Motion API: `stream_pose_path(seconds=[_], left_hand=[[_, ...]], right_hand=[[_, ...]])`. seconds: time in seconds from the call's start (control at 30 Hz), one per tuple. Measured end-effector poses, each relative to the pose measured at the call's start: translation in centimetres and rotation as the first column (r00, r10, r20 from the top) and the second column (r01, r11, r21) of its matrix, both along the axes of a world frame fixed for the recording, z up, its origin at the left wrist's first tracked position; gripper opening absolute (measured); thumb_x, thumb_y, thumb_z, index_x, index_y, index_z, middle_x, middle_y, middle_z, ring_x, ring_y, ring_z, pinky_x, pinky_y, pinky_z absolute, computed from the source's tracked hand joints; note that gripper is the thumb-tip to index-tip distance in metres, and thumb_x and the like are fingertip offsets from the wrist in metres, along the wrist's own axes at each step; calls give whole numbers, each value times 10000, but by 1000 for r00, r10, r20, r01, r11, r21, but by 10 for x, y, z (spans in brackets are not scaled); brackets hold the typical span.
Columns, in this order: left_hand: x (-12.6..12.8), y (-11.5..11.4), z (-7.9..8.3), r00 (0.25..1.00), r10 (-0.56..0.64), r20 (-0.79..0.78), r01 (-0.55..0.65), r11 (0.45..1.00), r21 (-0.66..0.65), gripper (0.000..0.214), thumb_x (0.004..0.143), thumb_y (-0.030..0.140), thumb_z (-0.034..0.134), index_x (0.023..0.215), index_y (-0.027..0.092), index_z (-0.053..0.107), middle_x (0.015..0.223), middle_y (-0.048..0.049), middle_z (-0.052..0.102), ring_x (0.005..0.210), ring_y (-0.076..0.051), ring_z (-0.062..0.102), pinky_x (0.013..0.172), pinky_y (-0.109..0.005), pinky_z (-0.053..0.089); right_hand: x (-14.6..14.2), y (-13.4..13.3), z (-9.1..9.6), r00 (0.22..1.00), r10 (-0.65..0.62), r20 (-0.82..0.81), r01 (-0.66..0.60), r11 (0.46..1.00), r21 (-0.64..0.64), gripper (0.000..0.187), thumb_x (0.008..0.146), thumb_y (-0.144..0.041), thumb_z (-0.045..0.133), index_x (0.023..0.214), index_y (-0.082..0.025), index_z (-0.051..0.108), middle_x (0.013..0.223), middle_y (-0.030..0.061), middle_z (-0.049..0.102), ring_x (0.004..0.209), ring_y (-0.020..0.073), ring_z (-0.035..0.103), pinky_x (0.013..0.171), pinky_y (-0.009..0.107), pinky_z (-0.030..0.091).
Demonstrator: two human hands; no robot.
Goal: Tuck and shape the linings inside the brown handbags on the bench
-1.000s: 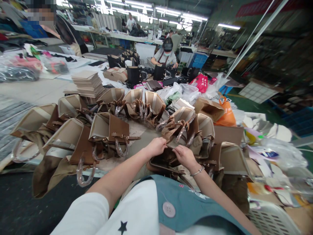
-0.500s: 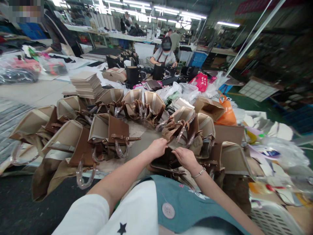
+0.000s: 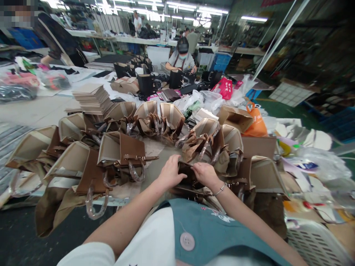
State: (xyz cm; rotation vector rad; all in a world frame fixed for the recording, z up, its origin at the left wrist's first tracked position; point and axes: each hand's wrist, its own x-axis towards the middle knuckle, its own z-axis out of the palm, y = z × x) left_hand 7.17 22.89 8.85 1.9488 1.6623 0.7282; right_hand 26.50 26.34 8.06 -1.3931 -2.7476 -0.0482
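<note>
A brown handbag (image 3: 186, 170) stands right in front of my body, its dark inside facing up. My right hand (image 3: 205, 174) pinches the bag's upper edge between thumb and fingers. At the bag's left side is my left hand (image 3: 169, 173), open, with the thumb spread away from the fingers. Whether the left fingertips press on the bag is hard to see. The bag's lower part is hidden by my hands and apron. Close by on the left lies a brown bag with a plastic-wrapped handle (image 3: 138, 171); another half-made bag (image 3: 231, 144) stands to the right.
More brown bags with beige linings (image 3: 73, 159) form an arc around me. Behind them are a stack of boards (image 3: 93, 98), an orange bag (image 3: 256, 122) and plastic bags. A white basket (image 3: 316, 240) stands at lower right. A co-worker (image 3: 181, 59) sits across the table handling black bags.
My left hand has opened, its thumb and fingers parting from the bag's edge, and sits slightly further left. The right hand stays pinched on the edge. The view has shifted a little.
</note>
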Motion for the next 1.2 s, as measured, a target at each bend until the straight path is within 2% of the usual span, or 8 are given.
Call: stream_pose_path(seconds=[0.13, 0.23, 0.43, 0.53, 0.7, 0.83, 1.03, 1.2], left_hand=[[-10, -3, -7, 992, -93, -82, 81, 986, -146, 675, 699, 58, 552, 1307, 194, 292, 1262, -99, 494, 1110, -218, 525, 941, -333, 431], [-20, 7, -2, 981, -104, -162, 90, 992, -88, 628, 726, 50, 515, 1292, 254, 335, 1262, -61, 493, 1052, -206, 558, 893, -326, 458], [-11, 19, 9, 906, -246, -346, 283, 957, 62, 401, 715, 130, 611, 1094, 245, 548, 1305, -70, 442, 1133, -230, 483, 965, -364, 401], [5, 19, 7, 898, -209, -388, 270, 957, 110, 343, 712, 222, 662, 1043, 202, 573, 1276, -95, 477, 1139, -249, 473, 978, -397, 383], [20, 19, 5, 899, -122, -420, 200, 969, 147, 220, 762, 269, 628, 959, 177, 594, 1193, -83, 551, 1074, -239, 519, 1007, -438, 341], [21, 20, 3, 892, -117, -437, 189, 974, 124, 123, 814, 239, 551, 900, 171, 608, 1121, -73, 582, 990, -218, 557, 983, -408, 354], [15, 22, -1, 903, -121, -412, 174, 980, 92, 114, 850, 239, 480, 849, 183, 580, 917, -50, 606, 822, -178, 586, 729, -289, 452], [12, 18, 2, 910, -163, -381, 210, 974, 85, 85, 833, 220, 505, 866, 189, 577, 911, -48, 625, 886, -183, 580, 822, -300, 442]], right_hand=[[9, -1, 2, 1000, 3, -11, -3, 1000, 0, 276, 939, -304, 407, 758, -178, 574, 730, 30, 615, 687, 142, 545, 627, 261, 299], [21, -5, 4, 1000, 15, -20, -16, 1000, -5, 296, 944, -305, 398, 734, -183, 565, 708, 24, 606, 681, 139, 542, 626, 259, 298], [36, -14, -1, 997, -54, -50, 55, 998, 20, 308, 950, -303, 386, 727, -182, 559, 695, 26, 595, 667, 143, 536, 628, 261, 305], [34, -18, -3, 996, -64, -67, 66, 998, 26, 300, 946, -298, 393, 729, -180, 563, 693, 29, 594, 663, 145, 531, 628, 262, 307], [30, -24, -1, 995, -63, -77, 67, 997, 43, 279, 938, -283, 409, 724, -181, 555, 691, 25, 591, 655, 145, 526, 627, 264, 311], [30, -24, -1, 995, -63, -74, 66, 997, 43, 282, 939, -287, 408, 721, -183, 552, 691, 25, 592, 657, 144, 529, 624, 263, 312], [33, -19, -3, 995, -74, -68, 77, 996, 46, 295, 942, -306, 403, 722, -182, 556, 700, 29, 593, 667, 144, 532, 620, 261, 312], [35, -17, -3, 995, -83, -61, 85, 996, 30, 308, 950, -312, 381, 740, -182, 564, 714, 31, 594, 692, 146, 539, 637, 256, 324]])
